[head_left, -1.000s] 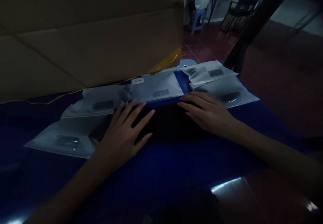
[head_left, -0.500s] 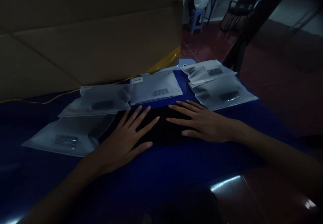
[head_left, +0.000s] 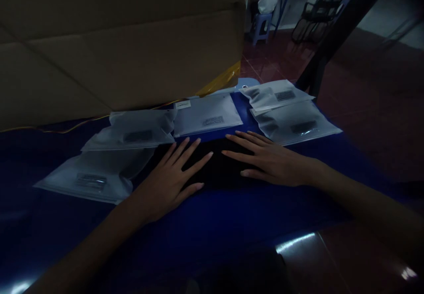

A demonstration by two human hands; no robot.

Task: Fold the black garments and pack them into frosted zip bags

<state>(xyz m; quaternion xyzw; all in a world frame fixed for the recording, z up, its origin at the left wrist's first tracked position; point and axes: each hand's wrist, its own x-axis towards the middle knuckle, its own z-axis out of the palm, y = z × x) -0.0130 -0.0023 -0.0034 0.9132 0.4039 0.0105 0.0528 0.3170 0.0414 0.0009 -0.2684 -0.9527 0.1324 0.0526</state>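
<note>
While my left hand (head_left: 168,181) and my right hand (head_left: 273,159) lie open and flat, well apart with fingers spread, neither one clamps anything; both press down on a dark bundle (head_left: 215,166) at 12 o'clock, so dim that I cannot tell whether it is folded cloth. The work in hand looks like smoothing or squaring this bundle on the blue table top (head_left: 212,216), and it sits between my hands, its far edge just touching the bags beyond. From here, any move calls for keeping it flat and clear of those bags. They fan out in an arc: a frosted plastic bag (head_left: 89,181) at 10 o'clock, a second frosted bag (head_left: 132,135) at 11, a pale flat packet (head_left: 207,119) at 12, and two more frosted bags (head_left: 294,124) (head_left: 274,95) stacked at 1 o'clock, each with a dark label. A thin yellow wire (head_left: 76,126) runs along the table's far side at 10 o'clock, and a large cardboard carton (head_left: 115,51) looms from 10 to 12 o'clock, overhanging that edge and crowding any reach that way, with a strip of yellow plastic (head_left: 225,77) tucked beneath it. Beyond, at 1 o'clock, a blue plastic stool (head_left: 261,28) stands on red floor tiles (head_left: 274,59), and a dark post (head_left: 334,42) rises past it.
</note>
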